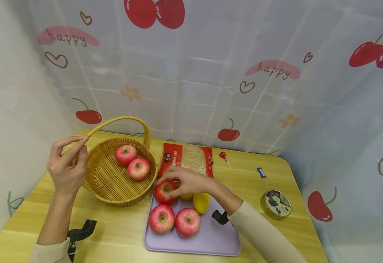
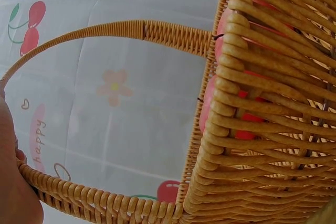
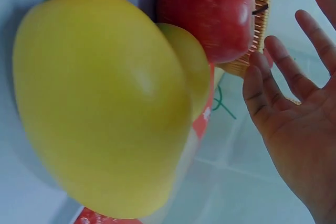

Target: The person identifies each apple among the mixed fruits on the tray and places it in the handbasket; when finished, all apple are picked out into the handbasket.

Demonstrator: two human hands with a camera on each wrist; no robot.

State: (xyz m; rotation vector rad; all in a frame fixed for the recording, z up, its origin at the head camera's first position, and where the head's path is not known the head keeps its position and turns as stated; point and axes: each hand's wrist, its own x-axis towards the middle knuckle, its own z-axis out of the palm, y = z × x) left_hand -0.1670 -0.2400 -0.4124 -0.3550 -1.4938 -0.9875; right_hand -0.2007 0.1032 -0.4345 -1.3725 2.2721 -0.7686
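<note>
Wicker first, head view: left hand is pinching the arched handle of the woven wicker basket, which is leaning toward it, two pink apples inside. Right hand is lying with fingers spread over the red round tomato at the purple tray's far-left corner; basket directly left of it, so right hand is nearer.

Left wrist view: thumb touching the handle.

Right wrist view: fingers straight, gripping nothing; yellow mango-shaped fruit filling the frame beside the palm.
</note>
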